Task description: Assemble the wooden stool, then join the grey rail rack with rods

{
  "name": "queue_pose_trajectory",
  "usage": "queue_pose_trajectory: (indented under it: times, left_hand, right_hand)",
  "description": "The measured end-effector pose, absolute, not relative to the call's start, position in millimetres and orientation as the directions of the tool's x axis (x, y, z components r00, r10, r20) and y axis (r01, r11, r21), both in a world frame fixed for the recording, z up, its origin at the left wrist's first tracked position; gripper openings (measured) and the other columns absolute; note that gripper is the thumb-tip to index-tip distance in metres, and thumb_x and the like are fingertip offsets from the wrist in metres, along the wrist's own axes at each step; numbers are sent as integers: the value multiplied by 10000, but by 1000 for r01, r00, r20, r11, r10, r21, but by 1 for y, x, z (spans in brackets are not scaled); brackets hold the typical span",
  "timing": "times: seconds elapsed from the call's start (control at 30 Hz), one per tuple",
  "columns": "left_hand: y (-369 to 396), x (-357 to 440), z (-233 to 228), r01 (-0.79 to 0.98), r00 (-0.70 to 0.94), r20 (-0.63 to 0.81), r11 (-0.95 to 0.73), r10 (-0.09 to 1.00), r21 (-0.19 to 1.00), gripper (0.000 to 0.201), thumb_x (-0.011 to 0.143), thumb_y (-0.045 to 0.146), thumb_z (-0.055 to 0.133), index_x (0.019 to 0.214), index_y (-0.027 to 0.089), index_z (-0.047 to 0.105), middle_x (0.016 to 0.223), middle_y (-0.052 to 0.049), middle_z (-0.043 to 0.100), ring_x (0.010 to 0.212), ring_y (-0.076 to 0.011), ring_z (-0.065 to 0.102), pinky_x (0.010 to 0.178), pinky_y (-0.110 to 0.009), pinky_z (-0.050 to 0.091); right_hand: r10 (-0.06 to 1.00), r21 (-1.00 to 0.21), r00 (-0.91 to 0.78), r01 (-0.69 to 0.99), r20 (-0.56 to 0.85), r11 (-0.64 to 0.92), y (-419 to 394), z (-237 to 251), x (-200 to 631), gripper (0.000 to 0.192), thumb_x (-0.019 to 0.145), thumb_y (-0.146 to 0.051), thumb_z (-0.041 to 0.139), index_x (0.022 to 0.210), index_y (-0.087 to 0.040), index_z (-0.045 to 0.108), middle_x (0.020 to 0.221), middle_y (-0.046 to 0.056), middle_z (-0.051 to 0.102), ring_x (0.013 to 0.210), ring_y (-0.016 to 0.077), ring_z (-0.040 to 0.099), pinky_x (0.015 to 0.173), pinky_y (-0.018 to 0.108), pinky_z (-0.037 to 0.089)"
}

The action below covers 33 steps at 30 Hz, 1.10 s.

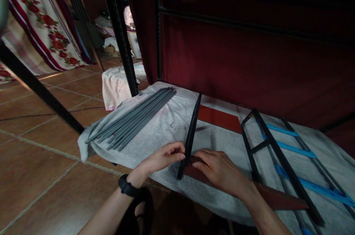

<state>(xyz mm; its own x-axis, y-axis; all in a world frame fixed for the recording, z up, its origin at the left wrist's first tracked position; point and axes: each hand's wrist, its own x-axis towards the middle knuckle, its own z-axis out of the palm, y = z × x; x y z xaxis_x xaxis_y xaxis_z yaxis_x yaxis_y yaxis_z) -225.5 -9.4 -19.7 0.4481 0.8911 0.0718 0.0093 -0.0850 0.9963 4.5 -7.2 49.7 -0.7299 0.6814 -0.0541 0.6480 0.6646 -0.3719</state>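
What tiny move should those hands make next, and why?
Maybe the right hand should steady the brown board while the left hand stays by the black frame. The frame stands up on the cloth, and the board's end is right beside its near end.

On the cloth (pixel 162 129), rods (pixel 140 117) lie left of the bar (pixel 192 130), frames (pixel 279 153) right.
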Motion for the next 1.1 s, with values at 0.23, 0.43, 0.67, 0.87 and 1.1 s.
queue_pose_trajectory:
  times: [0.23,0.43,0.67,0.87,1.1]
  left_hand:
    - [-9,-228,-18,50,419,-37,18,907,999,424,842,567,631,749,177,492,674,56,393,633,-100,332,585,-238,264]
    - [-12,-221,-14,133,349,91,-146,933,980,297,897,446,566,773,187,490,738,39,422,716,-125,390,657,-249,325]
    - [-14,-226,-14,236,371,79,-176,925,956,267,923,434,533,822,187,517,768,30,454,745,-133,425,685,-251,355]
    - [-13,-226,-14,252,440,-9,-114,898,961,396,950,523,451,749,185,495,719,31,433,701,-123,410,646,-240,354]
    - [-18,-224,-5,239,403,47,-155,914,959,395,947,532,477,744,194,474,724,31,403,720,-124,401,627,-227,342]
  right_hand:
    - [684,-357,-728,651,-45,670,-9,49,4,236,1038,-339,413,985,-209,603,965,11,683,901,197,649,758,321,397]
    - [697,-372,-715,662,-51,651,-8,52,4,251,1042,-333,400,1004,-210,615,983,18,696,918,201,655,771,326,404]
    - [693,-376,-718,662,-68,649,-8,50,4,249,1038,-332,402,1008,-208,617,989,25,701,922,204,657,785,330,417]
    - [703,-391,-707,671,-80,630,-10,53,3,249,1039,-319,399,1019,-214,624,999,26,705,942,204,663,806,335,440]
    - [666,-416,-745,616,-33,669,-10,43,3,296,1035,-258,364,1245,-233,571,1169,58,683,1048,200,652,907,357,482]
